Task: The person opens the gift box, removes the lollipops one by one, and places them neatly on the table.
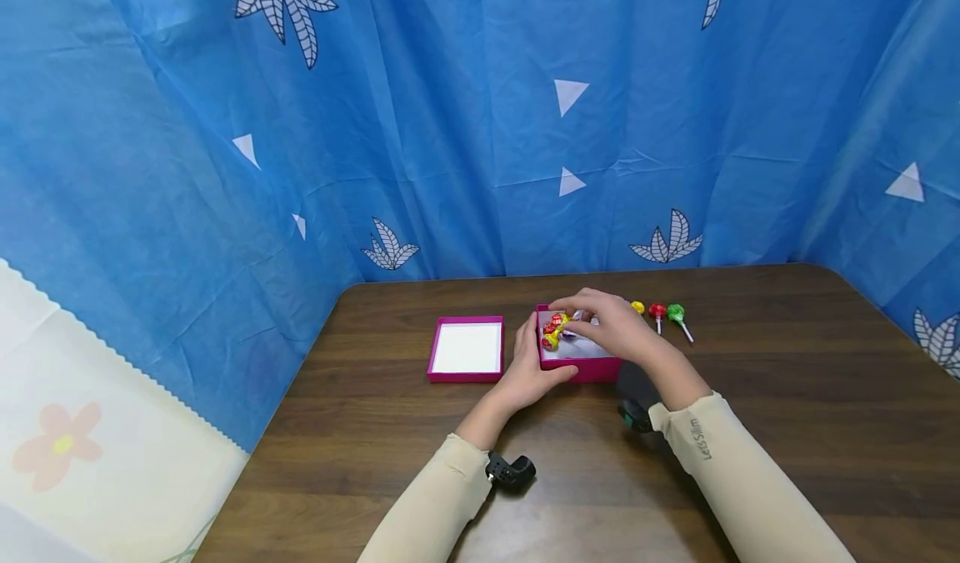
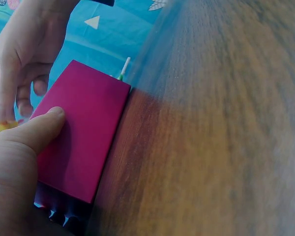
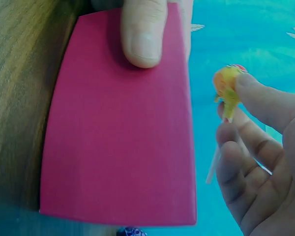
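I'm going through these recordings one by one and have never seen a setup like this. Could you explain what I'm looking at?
There is no robot: a person works with bare hands. The wide picture comes from a camera on their head, looking forward and down. The other two come from cameras worn on the wrists, each watching its own hand's work.

On the wooden table stands an open pink box with some wrapped sweets inside. To its left lies a shallow pink lid, white inside. To its right are a yellow lollipop, a red one and a green one.

The left hand steadies the box at its near left corner. The right hand, over the box, pinches a yellow-wrapped lollipop, clearest in the right wrist view.
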Motion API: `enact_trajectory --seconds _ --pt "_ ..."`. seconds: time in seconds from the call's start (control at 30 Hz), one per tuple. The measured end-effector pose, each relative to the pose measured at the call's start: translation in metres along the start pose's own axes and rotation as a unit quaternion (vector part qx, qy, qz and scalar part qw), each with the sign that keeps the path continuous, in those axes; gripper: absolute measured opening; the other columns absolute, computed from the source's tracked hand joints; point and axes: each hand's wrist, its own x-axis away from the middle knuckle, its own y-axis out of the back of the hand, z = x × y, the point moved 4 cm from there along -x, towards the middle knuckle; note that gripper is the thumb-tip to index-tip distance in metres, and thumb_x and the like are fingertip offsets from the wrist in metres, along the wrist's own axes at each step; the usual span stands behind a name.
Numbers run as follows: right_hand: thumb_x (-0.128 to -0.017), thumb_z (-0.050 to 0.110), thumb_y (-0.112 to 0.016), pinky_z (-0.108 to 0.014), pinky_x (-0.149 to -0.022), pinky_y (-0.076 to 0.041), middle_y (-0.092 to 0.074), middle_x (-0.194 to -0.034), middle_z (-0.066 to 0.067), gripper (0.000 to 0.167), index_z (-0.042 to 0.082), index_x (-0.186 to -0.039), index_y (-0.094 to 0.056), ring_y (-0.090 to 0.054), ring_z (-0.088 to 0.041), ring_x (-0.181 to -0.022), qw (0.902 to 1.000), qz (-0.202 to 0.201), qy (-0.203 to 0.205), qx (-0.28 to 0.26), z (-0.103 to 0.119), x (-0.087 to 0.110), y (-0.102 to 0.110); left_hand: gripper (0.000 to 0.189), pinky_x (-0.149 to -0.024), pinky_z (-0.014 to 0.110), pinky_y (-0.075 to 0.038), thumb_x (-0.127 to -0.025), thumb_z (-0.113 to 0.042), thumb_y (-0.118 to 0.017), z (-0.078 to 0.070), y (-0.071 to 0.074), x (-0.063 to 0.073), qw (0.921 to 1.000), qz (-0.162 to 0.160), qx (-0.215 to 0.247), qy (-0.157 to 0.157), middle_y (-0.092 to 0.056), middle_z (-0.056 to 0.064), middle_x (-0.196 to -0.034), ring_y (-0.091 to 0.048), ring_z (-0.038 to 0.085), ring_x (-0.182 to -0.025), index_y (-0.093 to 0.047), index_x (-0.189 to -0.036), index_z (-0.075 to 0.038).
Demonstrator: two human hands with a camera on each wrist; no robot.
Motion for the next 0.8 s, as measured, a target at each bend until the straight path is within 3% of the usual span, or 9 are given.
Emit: enact_trajectory --seconds 0.2,0.43,0.6,0.8 --pt "-0.094 0.017 -0.07 -0.037 -0.083 -0.055 -0.065 -0.112 -0.004 0.038 0.025 -0.131 -0.067 -0.06 -0.021 -0.096 0.9985 -0.05 0.005 -0.022 -0.007 0.007 0.014 0.112 -0.122 0.053 -0.028 -0.086 -0.044 -0.075 -0.001 0.0 -0.001 1.0 0.001 -0.002 0.001 -0.008 0.01 -0.166 -0.021 0.029 -0.15 0.002 -0.161 -0.013" --pt "-0.094 0.018 -0.07 -0.022 -0.064 -0.052 -0.065 -0.107 -0.005 0.032 0.019 -0.126 -0.069 -0.058 -0.02 -0.089 0.9893 -0.142 0.009 -0.036 -0.018 0.015 0.035 0.112 -0.124 0.053 -0.025 -0.086 -0.044 -0.075 -0.001 0.0 0.0 0.9999 -0.001 -0.007 0.01 -0.008 0.01 -0.167 -0.02 0.029 -0.152 0.002 -0.161 -0.013" --pt "-0.095 0.021 -0.069 -0.02 -0.059 -0.049 -0.063 -0.102 -0.006 0.031 0.017 -0.126 -0.069 -0.056 -0.019 -0.086 0.9824 -0.182 -0.01 -0.04 -0.031 0.024 0.048 0.112 -0.123 0.054 -0.025 -0.085 -0.044 -0.075 -0.001 0.0 0.0 0.9999 0.001 -0.004 0.013 -0.008 0.009 -0.167 -0.019 0.029 -0.152 0.002 -0.161 -0.014" --pt "-0.097 0.032 -0.065 -0.015 -0.061 -0.046 -0.062 -0.105 -0.006 0.034 0.019 -0.128 -0.067 -0.053 -0.015 -0.086 0.9705 -0.227 -0.07 -0.045 -0.051 0.034 0.06 0.112 -0.124 0.053 -0.025 -0.085 -0.045 -0.075 0.001 0.0 0.0 0.9999 0.001 -0.005 0.012 -0.008 0.008 -0.167 -0.019 0.028 -0.152 0.002 -0.161 -0.016"
